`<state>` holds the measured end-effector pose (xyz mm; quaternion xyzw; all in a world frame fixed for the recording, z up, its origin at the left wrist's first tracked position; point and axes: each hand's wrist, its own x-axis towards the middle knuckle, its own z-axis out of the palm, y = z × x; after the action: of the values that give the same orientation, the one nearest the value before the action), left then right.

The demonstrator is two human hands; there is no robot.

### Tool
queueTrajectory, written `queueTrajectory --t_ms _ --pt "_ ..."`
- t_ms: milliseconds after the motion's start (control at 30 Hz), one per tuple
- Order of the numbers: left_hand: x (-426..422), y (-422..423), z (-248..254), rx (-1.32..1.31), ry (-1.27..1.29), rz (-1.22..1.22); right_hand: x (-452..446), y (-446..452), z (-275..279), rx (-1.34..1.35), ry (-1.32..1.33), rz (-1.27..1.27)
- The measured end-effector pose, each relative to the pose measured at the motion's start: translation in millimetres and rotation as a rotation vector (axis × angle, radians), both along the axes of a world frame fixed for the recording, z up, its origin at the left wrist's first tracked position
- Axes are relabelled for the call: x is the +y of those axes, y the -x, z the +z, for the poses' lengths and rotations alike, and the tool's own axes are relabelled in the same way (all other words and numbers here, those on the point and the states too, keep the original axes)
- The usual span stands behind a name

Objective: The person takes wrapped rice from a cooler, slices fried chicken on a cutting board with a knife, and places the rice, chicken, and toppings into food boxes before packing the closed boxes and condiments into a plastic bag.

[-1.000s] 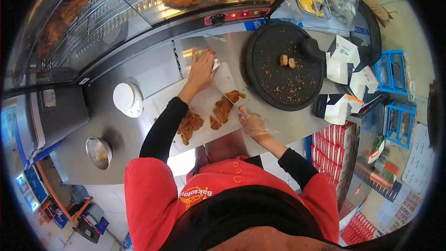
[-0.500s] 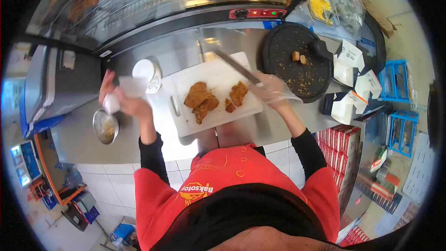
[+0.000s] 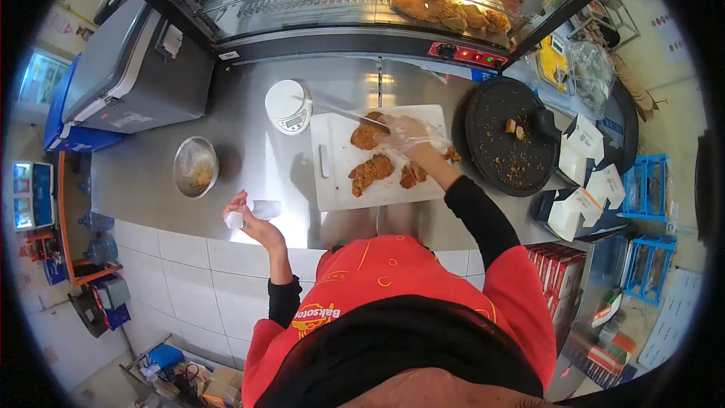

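Steel knife (image 3: 346, 111), clasped in my right grip (image 3: 408, 136), has swung left, bringing the far fried-chicken piece (image 3: 364, 137) within reach, while my left grip (image 3: 258, 227) pinches white paper (image 3: 266, 210).

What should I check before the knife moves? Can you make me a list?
1. Knife held: ok, it's in the right hand.
2. Left hand away from the blade: ok, it's off the board.
3. Left hand free: not ok, it holds a white thing.
4. Chicken on the board: ok, in separate pieces.
5. Blade touching chicken: cannot tell, it's blurry there.
6. Scale number: cannot tell, too small to read.
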<state>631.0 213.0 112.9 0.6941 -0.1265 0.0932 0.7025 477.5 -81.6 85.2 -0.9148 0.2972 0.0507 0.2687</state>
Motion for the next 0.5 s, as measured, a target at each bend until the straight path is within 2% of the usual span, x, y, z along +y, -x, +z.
queueTrajectory --t_ms 100,167,233,300,367,433,500 --pt "-15 1 2 -0.014 0.013 -0.071 34 28 52 -0.035 -0.03 -0.121" --pt "-30 0 2 -0.045 0.008 -0.109 57 47 44 0.078 -0.014 -0.129" --pt "-51 -1 -3 -0.144 -0.199 -0.323 81 70 8 -0.029 -0.084 -0.136" --pt "-87 -1 -5 -0.335 -0.385 -0.512 106 77 -16 0.016 -0.051 -0.14" --pt "-128 -4 -9 -0.666 -0.721 -0.708 120 80 -24 0.06 -0.019 -0.144" --pt "-166 -7 -24 -0.673 -0.817 -0.918 125 80 -25 0.007 -0.071 -0.176" --pt "-184 -9 -36 -0.724 -0.839 -0.979 125 82 -20 -0.005 -0.081 -0.215"
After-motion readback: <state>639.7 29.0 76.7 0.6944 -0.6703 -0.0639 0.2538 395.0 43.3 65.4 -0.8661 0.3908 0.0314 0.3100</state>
